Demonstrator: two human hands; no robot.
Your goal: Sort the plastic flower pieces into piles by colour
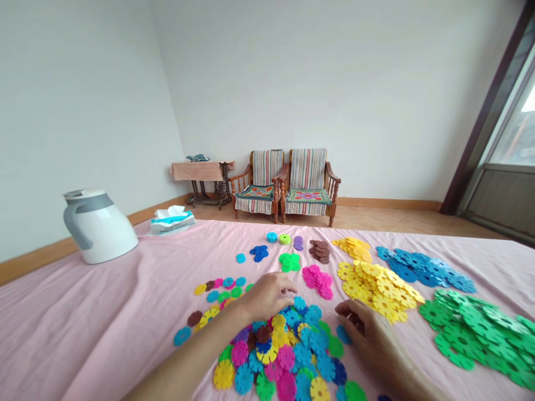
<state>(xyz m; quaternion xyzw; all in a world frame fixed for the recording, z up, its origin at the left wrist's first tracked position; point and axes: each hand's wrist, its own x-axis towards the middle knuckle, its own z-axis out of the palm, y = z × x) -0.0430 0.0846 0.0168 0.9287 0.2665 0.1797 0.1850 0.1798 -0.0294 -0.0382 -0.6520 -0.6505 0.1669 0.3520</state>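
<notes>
My left hand [267, 296] reaches over the far edge of a mixed pile of flower-shaped plastic discs [286, 356], its fingers bent and apart. The lower fingertips are close to blue discs at the top of the pile; I see nothing held in them. To the right of the pile, my right hand [363, 322] hovers with loosely curled, parted fingers near a blue disc [343, 334]. Beyond the hands lie small single-colour groups: pink discs [317, 280], bright green discs [290, 262], brown discs [320, 250], dark blue discs [259, 253] and purple discs [298, 243].
Larger heaps of yellow discs [378, 287], blue discs [424, 267] and green discs [480, 331] spread on the right. Scattered discs [213, 296] lie left of the pile. A white jug [102, 228] and a tissue pack [173, 220] stand on the pink cloth [125, 312] at left.
</notes>
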